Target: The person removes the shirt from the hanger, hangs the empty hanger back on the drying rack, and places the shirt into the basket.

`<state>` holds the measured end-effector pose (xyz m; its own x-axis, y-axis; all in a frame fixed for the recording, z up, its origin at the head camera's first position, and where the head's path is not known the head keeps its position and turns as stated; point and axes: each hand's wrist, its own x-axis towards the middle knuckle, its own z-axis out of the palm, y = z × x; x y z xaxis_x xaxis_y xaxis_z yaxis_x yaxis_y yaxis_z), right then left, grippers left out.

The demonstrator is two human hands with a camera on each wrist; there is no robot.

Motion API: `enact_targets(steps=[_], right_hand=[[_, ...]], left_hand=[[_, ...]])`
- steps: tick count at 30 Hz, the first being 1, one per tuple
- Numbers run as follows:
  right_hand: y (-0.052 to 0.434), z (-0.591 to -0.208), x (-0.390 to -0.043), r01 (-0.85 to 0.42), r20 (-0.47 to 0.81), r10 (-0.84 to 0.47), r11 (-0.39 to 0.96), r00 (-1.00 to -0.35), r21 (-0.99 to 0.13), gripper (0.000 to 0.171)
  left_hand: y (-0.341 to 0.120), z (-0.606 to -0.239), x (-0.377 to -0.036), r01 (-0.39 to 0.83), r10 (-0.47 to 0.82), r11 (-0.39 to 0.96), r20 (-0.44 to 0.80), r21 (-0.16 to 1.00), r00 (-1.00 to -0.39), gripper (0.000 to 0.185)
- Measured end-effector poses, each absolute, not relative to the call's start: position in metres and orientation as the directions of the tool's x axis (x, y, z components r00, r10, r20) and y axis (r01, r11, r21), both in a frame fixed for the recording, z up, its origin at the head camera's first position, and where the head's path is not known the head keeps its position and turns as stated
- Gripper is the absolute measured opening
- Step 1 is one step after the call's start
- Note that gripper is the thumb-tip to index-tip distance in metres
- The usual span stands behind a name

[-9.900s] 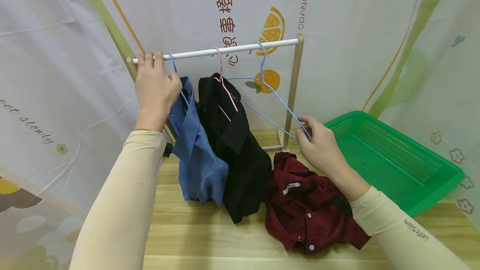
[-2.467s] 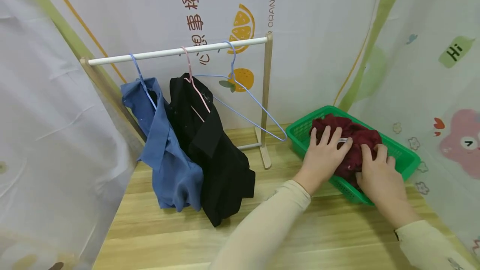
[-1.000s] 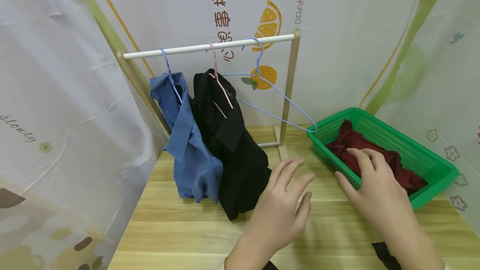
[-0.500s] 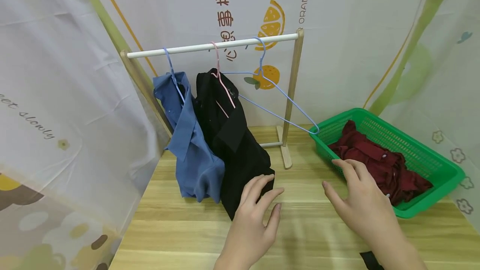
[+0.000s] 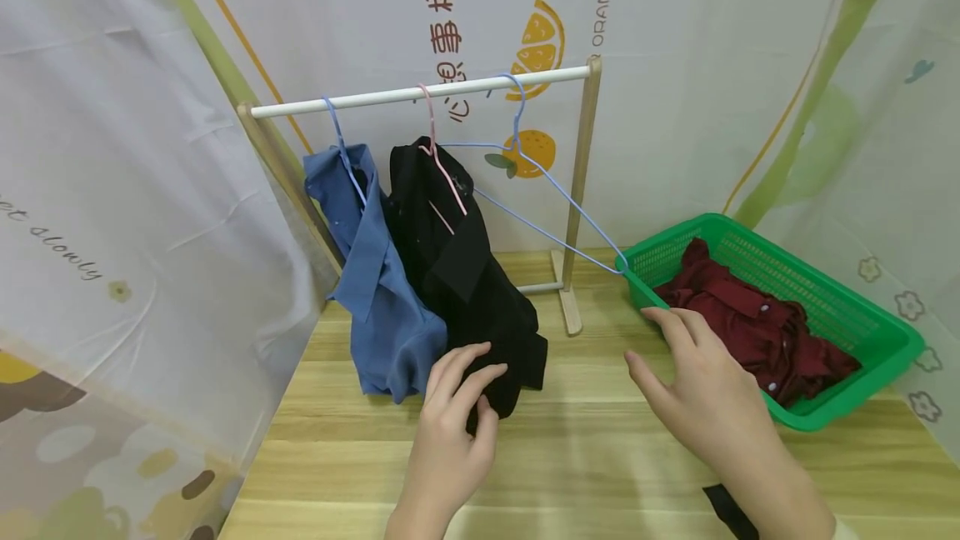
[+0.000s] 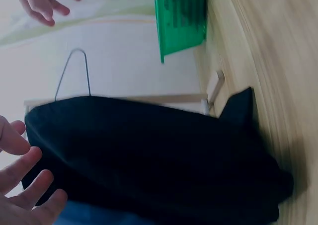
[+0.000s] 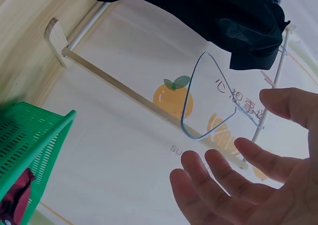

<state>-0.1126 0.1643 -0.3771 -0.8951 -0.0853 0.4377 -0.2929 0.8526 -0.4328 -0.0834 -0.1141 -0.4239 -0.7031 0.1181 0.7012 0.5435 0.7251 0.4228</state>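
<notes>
1. Left hand (image 5: 450,432) at 6 o'clock of the rack: fingers loosely spread, tips at the hem of the black shirt (image 5: 465,273), touching or just short of it; nothing gripped.
2. Right hand (image 5: 705,394) hovers over the bench (image 5: 600,457), fingers wide, empty, beside the green basket (image 5: 862,373) at 3 o'clock.
3. Black shirt hangs on the pink hanger (image 5: 438,161), on the rail (image 5: 420,92) at 12 o'clock, between the blue shirt (image 5: 375,273) and the bare blue hanger (image 5: 555,198).
4. Red shirt (image 5: 757,332) lies in the basket.
5. Judged step: reaching for the black shirt. Next move calls for closing on the cloth and freeing it from its hanger.
</notes>
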Motion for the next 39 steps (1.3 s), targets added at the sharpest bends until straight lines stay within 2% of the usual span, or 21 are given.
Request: enact_targets(steps=[8, 15, 19, 27, 32, 39], right_hand=[[0.151, -0.364, -0.115, -0.324, 0.439, -0.129, 0.854, -0.889, -0.407, 0.050], [0.134, -0.344, -0.120, -0.373, 0.479, -0.157, 0.838, -0.864, -0.398, 0.050], [0.121, -0.331, -0.124, -0.388, 0.479, -0.175, 0.834, -0.860, -0.393, 0.050], [0.092, -0.315, -0.137, -0.435, 0.455, -0.254, 0.829, -0.853, -0.352, 0.054], [0.074, -0.310, -0.146, -0.437, 0.377, -0.303, 0.829, -0.875, -0.350, 0.055], [0.054, -0.314, -0.160, -0.438, 0.290, -0.354, 0.842, -0.889, -0.316, 0.060]], left_hand=[[-0.132, -0.425, -0.084, 0.521, 0.056, 0.746, 0.740, 0.415, -0.671, 0.044], [-0.141, -0.413, -0.084, 0.503, 0.005, 0.733, 0.736, 0.457, -0.677, 0.039], [-0.147, -0.404, -0.088, 0.513, -0.003, 0.739, 0.764, 0.436, -0.645, 0.035], [-0.169, -0.369, -0.108, 0.528, 0.004, 0.768, 0.821, 0.363, -0.571, 0.028], [-0.189, -0.337, -0.133, 0.501, 0.002, 0.805, 0.841, 0.320, -0.541, 0.028], [-0.227, -0.289, -0.171, 0.353, -0.086, 0.854, 0.773, 0.382, -0.629, 0.038]])
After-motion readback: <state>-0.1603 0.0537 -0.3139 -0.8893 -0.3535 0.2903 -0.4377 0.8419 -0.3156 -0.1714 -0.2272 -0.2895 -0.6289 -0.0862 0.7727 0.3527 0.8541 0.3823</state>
